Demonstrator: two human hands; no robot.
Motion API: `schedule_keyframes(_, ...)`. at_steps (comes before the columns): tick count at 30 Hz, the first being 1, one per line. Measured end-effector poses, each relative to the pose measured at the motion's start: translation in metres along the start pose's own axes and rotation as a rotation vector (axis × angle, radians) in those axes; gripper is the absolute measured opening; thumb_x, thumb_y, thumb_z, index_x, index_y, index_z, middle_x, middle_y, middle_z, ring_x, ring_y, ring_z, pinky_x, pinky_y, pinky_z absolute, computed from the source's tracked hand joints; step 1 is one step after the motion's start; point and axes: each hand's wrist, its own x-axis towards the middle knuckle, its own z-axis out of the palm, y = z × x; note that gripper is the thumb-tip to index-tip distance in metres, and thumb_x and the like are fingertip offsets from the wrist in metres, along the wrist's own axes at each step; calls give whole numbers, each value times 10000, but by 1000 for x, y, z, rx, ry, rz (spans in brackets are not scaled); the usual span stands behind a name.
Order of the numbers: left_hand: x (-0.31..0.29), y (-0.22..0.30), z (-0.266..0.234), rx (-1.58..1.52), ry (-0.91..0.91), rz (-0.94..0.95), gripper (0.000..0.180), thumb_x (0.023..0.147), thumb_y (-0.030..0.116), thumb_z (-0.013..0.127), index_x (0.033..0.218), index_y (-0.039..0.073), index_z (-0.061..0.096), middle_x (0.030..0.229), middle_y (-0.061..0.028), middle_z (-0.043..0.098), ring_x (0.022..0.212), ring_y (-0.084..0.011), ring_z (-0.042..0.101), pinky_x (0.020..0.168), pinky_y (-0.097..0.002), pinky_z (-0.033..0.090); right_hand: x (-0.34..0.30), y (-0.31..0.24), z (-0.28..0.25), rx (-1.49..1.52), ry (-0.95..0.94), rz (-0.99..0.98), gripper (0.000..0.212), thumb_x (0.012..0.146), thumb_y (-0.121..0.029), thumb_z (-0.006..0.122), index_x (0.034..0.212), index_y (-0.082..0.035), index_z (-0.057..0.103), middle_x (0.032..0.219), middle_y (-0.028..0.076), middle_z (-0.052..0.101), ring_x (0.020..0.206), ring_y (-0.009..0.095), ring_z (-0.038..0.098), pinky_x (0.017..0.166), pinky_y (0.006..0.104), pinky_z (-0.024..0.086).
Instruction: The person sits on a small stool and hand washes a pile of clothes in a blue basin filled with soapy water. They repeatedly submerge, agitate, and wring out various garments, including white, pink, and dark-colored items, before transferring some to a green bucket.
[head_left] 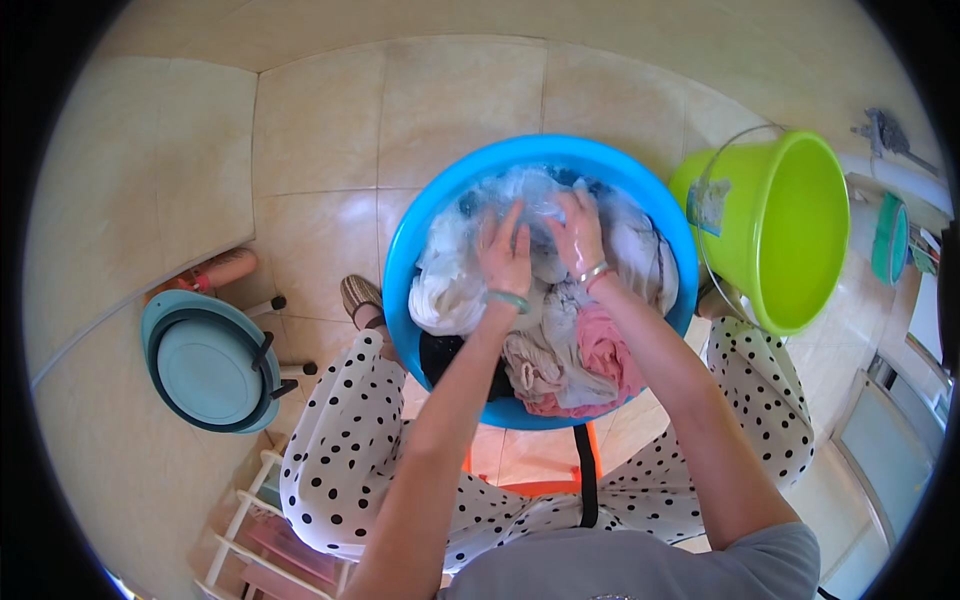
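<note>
A round blue basin (403, 290) stands on the floor between my knees, filled with wet laundry and some foamy water. Both hands are inside it, over the far part of the pile. My left hand (506, 255), a green bangle at its wrist, has its fingers spread at the suds. Beside it my right hand (577, 238) is wet, with fingers apart, touching the foam (530, 185). White cloth (440, 295) lies at the basin's left, greyish-white cloth (640, 255) at the right. Nearer me are pink cloth (605, 350), beige cloth (540, 358) and dark cloth (440, 352).
A lime-green bucket (805, 230) with a wire handle is tilted against the basin's right side. To the left, a folding light-blue basin (208, 370) leans by the wall. A white rack (230, 545) sits at lower left, and an orange stool (540, 488) beneath me.
</note>
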Motion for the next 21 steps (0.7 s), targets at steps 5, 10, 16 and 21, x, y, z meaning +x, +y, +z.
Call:
schedule_keyframes(5, 3, 68, -49, -1469, -89, -820, 699, 902, 244, 609, 1466, 100, 222, 1318, -166, 446, 1077, -263, 537, 879, -386, 467, -47, -90, -79, 142, -80, -178, 262, 708, -71, 704, 942, -94, 589, 874, 102, 509, 850, 307, 521, 729, 394, 432)
schedule_keyframes(10, -9, 52, -65, -1790, -581, -802, 658, 882, 339, 634, 1405, 229, 250, 1173, -110, 505, 926, -222, 552, 696, -368, 498, -86, -159, -114, 119, -263, -366, 297, 719, -201, 719, 995, -147, 621, 876, 35, 491, 792, 242, 501, 674, 362, 429)
schedule_keyframes(16, -46, 76, -65, -1472, -418, -773, 425, 973, 434, 429, 1160, 79, 569, 996, -74, 573, 823, -160, 564, 684, -286, 485, -84, -154, -90, 51, -73, -168, 129, 733, -254, 721, 780, -157, 650, 830, 19, 512, 754, 243, 514, 640, 357, 457)
schedule_keyframes(21, -64, 72, -33, -1303, -159, -954, 406, 983, 371, 420, 1165, 40, 566, 1032, -85, 588, 883, -168, 583, 724, -298, 491, -58, -84, -60, 69, -59, 55, 134, 794, -206, 634, 706, -107, 613, 787, 90, 628, 677, 299, 613, 580, 419, 490)
